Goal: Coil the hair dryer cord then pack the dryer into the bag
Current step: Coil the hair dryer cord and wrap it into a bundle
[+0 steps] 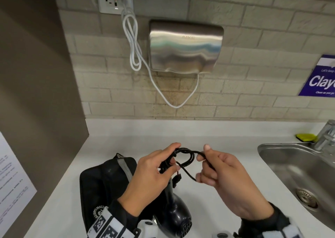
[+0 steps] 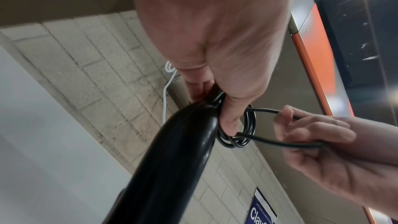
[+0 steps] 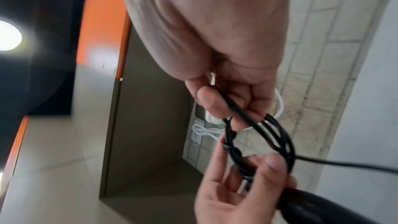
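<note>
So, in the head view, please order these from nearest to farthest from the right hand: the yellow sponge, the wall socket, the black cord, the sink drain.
From the right hand:
1. Black cord: pinched in its fingers, just to its left.
2. Sink drain: right, in the basin.
3. Yellow sponge: right and behind, beside the tap; near the drain's distance, so hard to call.
4. Wall socket: high on the wall, upper left.

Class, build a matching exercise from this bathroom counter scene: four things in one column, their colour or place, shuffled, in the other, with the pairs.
Column one:
1. hair dryer cord
2. bag
3. sponge
4. hand dryer

Column two:
A. yellow, beside the tap
B. silver, mounted on the tiled wall
C. black, looped between both hands
D. black, lying on the counter at the left

Pairs: 1-C, 2-D, 3-A, 4-B
</note>
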The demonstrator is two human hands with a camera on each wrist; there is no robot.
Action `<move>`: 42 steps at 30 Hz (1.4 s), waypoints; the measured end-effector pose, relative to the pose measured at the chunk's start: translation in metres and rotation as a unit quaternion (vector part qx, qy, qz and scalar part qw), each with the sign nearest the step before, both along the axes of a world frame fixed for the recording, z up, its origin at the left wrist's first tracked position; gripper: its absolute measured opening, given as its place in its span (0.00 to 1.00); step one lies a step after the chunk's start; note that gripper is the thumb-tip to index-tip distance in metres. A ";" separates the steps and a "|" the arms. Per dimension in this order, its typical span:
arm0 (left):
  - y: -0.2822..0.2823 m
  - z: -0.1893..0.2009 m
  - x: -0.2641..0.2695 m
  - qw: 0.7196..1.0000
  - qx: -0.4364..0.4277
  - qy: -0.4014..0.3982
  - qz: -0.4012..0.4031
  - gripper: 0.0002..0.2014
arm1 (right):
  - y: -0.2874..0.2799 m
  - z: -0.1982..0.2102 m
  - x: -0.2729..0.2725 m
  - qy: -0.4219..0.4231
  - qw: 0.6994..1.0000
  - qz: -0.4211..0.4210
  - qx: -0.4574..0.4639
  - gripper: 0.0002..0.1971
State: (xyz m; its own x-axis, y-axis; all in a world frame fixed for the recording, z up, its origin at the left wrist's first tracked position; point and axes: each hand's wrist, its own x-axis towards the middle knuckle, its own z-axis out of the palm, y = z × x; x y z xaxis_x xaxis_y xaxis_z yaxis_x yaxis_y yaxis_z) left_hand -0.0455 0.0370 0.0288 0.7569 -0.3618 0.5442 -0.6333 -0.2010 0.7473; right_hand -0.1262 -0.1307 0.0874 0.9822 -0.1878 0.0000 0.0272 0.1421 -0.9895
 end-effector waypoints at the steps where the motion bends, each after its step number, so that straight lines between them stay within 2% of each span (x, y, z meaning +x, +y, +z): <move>1: 0.000 0.000 0.001 1.000 0.003 -0.005 0.001 0.31 | -0.004 0.004 -0.001 0.009 0.999 0.022 0.020 0.15; 3: 0.001 -0.001 0.002 1.000 0.010 -0.015 0.004 0.31 | -0.015 0.010 -0.003 0.008 0.996 0.078 0.040 0.13; 6: 0.001 -0.001 0.002 1.000 0.017 -0.018 0.002 0.31 | -0.029 0.010 -0.006 -0.033 0.990 0.127 0.056 0.27; 12: 0.001 -0.003 0.005 1.000 0.020 -0.017 -0.003 0.32 | -0.034 0.003 -0.011 -0.107 0.972 0.177 0.114 0.29; 16: 0.002 -0.002 0.005 1.000 0.029 -0.009 -0.007 0.32 | -0.027 0.006 -0.010 -0.101 0.982 0.114 0.113 0.31; 20: 0.004 -0.002 0.006 0.999 0.037 -0.007 0.000 0.31 | -0.027 0.017 -0.008 -0.047 0.977 0.036 0.207 0.31; 22: 0.003 -0.002 0.006 0.999 0.043 -0.010 0.000 0.31 | -0.026 0.021 -0.008 -0.035 0.964 0.028 0.260 0.25; 24: 0.002 -0.001 0.005 0.999 0.043 -0.010 -0.003 0.31 | -0.021 0.023 -0.008 -0.026 0.960 0.015 0.277 0.12; 25: 0.002 -0.001 0.005 0.999 0.043 -0.010 -0.003 0.31 | -0.018 0.024 -0.009 -0.025 0.960 0.009 0.279 0.10; 28: 0.003 -0.001 0.005 0.999 0.043 -0.013 0.001 0.31 | -0.018 0.029 -0.014 -0.080 0.952 0.074 0.285 0.15; 30: 0.003 0.000 0.005 0.999 0.043 -0.014 0.001 0.31 | -0.021 0.031 -0.016 -0.134 0.946 0.128 0.264 0.26; 32: 0.001 0.001 0.003 0.999 0.046 -0.011 -0.005 0.32 | -0.017 0.030 -0.014 -0.167 0.939 0.137 0.268 0.29; 38: -0.004 0.002 0.003 0.998 0.064 -0.016 -0.012 0.31 | 0.015 0.034 0.001 -0.173 0.934 0.000 0.312 0.12; 42: -0.002 0.001 0.004 0.998 0.054 -0.008 -0.008 0.32 | 0.018 0.048 0.004 -0.167 0.917 -0.037 0.361 0.11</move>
